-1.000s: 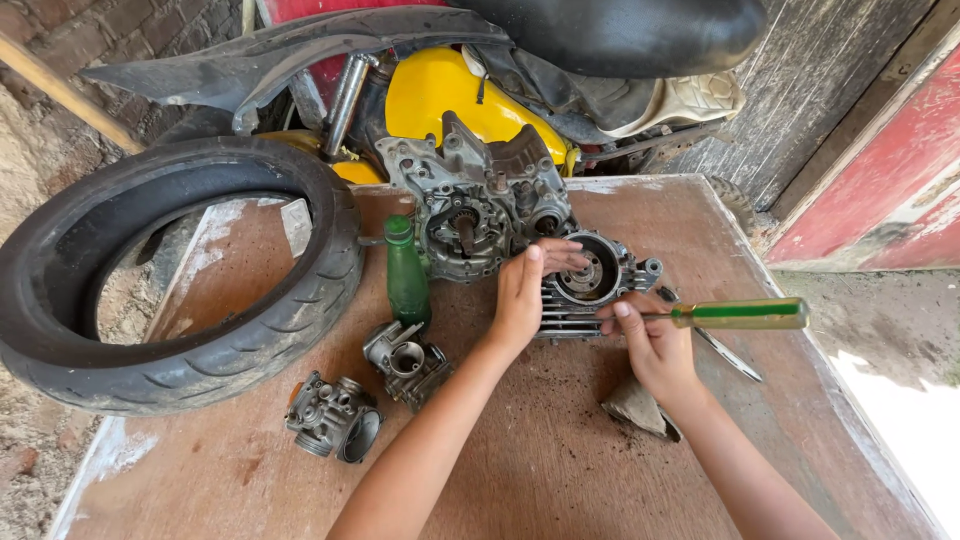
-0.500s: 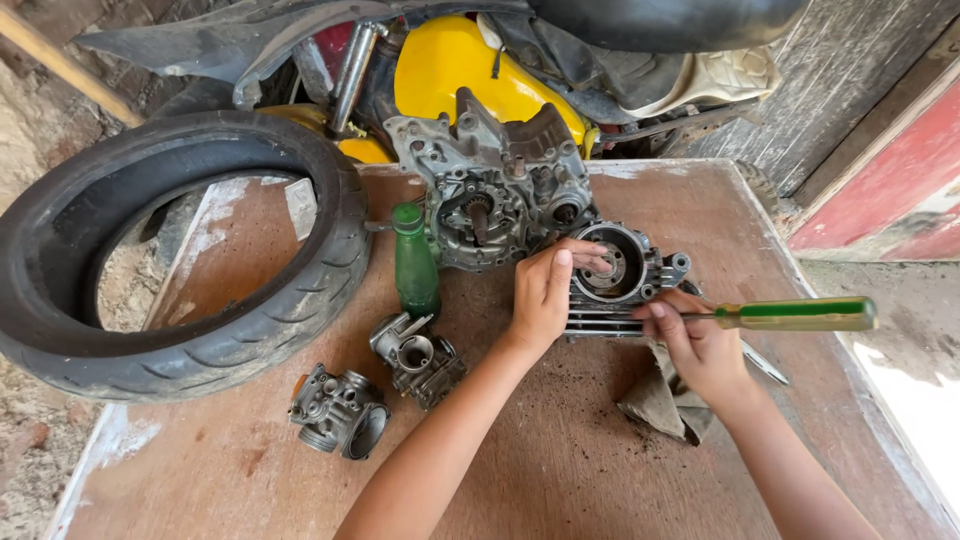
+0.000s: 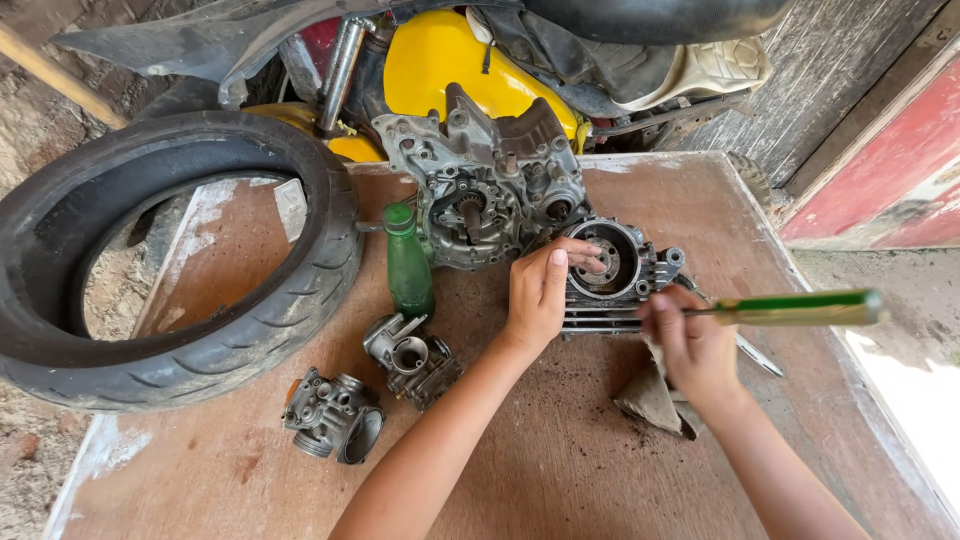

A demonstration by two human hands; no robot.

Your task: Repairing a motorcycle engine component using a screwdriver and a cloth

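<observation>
Both bare forearms reach forward, the left hand (image 3: 538, 295) lying palm-down with fingers extended, the right hand (image 3: 690, 345) curled into a closed grip.

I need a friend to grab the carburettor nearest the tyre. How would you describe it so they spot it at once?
Start at the big black tyre on the left of the wooden table. Just below its lower right edge lies a grey metal carburettor. Unlike its twin beside the green bottle, it lies nearer the table's front edge.
</observation>
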